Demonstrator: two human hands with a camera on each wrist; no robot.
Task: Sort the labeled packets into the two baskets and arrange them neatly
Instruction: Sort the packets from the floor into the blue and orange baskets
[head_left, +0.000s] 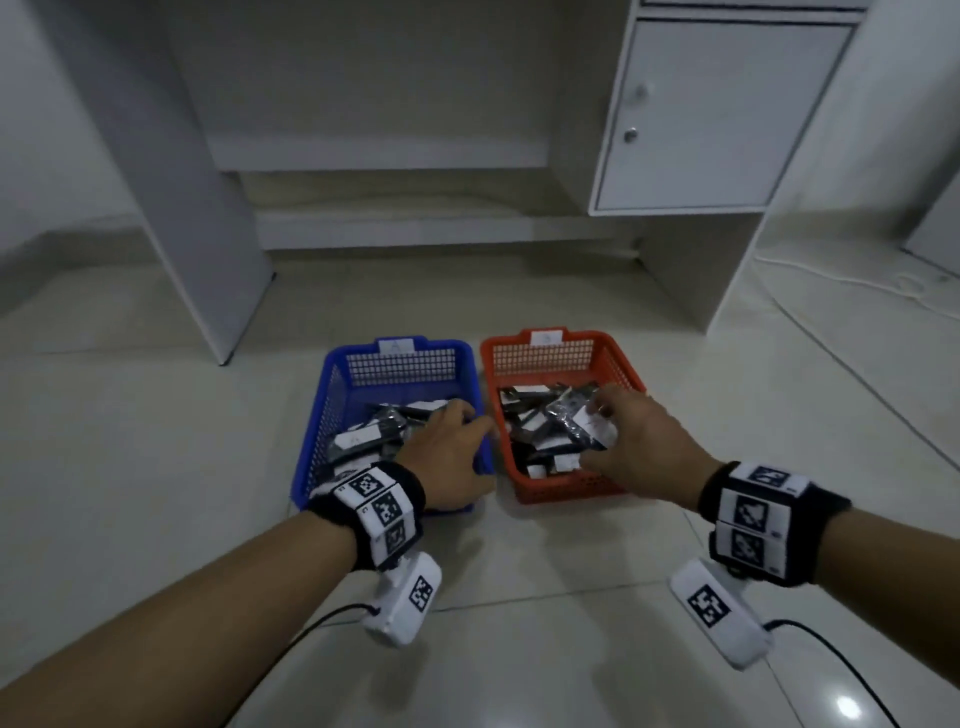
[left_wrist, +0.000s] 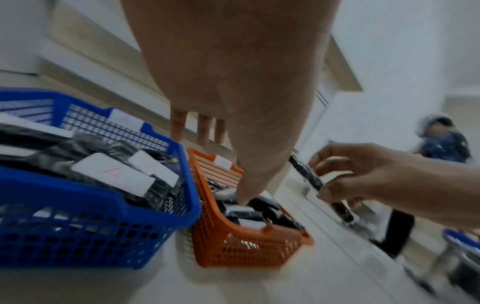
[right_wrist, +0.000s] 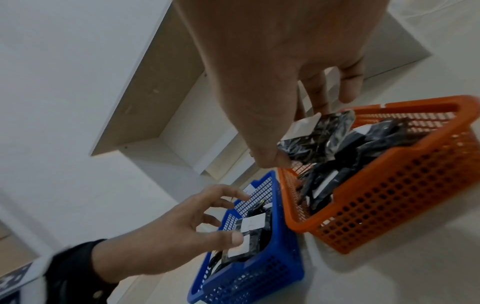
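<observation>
A blue basket (head_left: 322, 415) stands on the floor at left and an orange basket (head_left: 626, 374) at right, side by side. Each holds several black packets with white labels; the labels in the blue one (left_wrist: 114, 174) carry a red A. My left hand (head_left: 457, 447) hovers over the right side of the blue basket, its fingers (right_wrist: 228, 195) spread and holding nothing. Over the orange basket, my right hand (head_left: 605, 434) pinches one black labeled packet (right_wrist: 319, 139) between thumb and fingers, lifted a little above the pile. The same packet (left_wrist: 307, 179) shows edge-on in the left wrist view.
A white desk with a cabinet door (head_left: 717, 114) stands behind the baskets, its side panel (head_left: 208, 260) at the left. A white cable (head_left: 852, 283) lies on the tiled floor at right. A person (left_wrist: 441, 144) sits in the background.
</observation>
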